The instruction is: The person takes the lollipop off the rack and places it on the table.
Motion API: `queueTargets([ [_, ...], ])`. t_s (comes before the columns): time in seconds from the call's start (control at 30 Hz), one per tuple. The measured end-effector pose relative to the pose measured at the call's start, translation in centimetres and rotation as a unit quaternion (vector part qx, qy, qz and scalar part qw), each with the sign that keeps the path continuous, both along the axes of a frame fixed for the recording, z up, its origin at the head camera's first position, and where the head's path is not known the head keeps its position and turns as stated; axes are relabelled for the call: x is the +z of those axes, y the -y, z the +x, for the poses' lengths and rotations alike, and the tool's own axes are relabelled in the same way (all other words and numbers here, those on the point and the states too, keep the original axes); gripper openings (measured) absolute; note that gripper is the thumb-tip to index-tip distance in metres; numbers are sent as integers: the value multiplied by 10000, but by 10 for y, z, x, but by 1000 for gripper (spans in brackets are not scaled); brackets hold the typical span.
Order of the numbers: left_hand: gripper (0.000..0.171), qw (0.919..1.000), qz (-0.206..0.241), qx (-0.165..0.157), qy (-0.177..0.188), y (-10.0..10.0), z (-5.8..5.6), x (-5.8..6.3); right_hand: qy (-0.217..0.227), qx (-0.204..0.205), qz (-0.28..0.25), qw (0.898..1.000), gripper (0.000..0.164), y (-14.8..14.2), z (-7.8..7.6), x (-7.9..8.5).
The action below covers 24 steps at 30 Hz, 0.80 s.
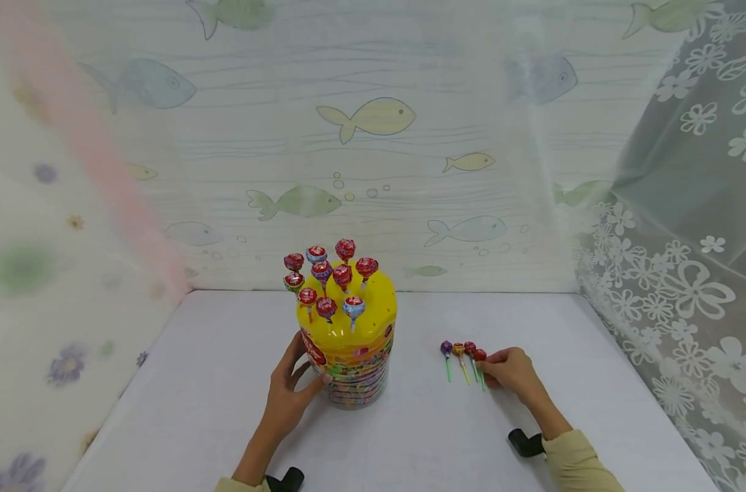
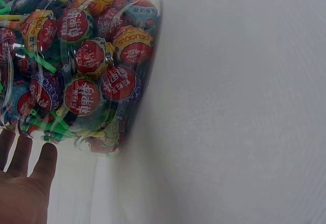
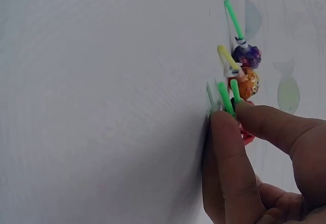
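A clear, ribbed jar (image 1: 359,389) with a yellow lid stands upright on the table. Several wrapped lollipops (image 1: 326,307) stick up out of the lid, and many more show through the wall of the jar (image 2: 76,61) in the left wrist view. My left hand (image 1: 289,393) holds the jar's left side, thumb at the front and fingers farther back. Right of the jar, a short row of lollipops lies on the table, among them a purple one (image 1: 446,348) and an orange one (image 1: 459,349). My right hand (image 1: 513,372) pinches the red lollipop (image 1: 481,356) at the row's right end, near its green stick.
The white table (image 1: 182,410) carries the jar and the row. A fish-print curtain (image 1: 373,171) hangs along its back edge. Floral sheets (image 1: 674,307) border the sides. Black wrist straps' ends (image 1: 525,443) show near both sleeves.
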<state>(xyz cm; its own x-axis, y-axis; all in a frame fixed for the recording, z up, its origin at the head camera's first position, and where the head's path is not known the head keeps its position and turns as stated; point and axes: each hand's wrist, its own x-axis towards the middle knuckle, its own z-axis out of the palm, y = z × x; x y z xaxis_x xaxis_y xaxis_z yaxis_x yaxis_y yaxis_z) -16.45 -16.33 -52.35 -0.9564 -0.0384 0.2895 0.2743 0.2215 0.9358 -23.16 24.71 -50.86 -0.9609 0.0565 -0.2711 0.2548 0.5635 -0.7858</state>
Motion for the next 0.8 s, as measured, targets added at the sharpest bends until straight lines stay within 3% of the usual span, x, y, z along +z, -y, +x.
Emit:
queueTargets([
  [0.67, 91, 10000, 5, -18, -15, -1, 1, 0, 17, 81, 20, 10000, 30, 1, 6, -1],
  [0.8, 91, 10000, 6, -16, -36, -1, 1, 0, 11, 146, 159, 9998, 30, -1, 8, 5],
])
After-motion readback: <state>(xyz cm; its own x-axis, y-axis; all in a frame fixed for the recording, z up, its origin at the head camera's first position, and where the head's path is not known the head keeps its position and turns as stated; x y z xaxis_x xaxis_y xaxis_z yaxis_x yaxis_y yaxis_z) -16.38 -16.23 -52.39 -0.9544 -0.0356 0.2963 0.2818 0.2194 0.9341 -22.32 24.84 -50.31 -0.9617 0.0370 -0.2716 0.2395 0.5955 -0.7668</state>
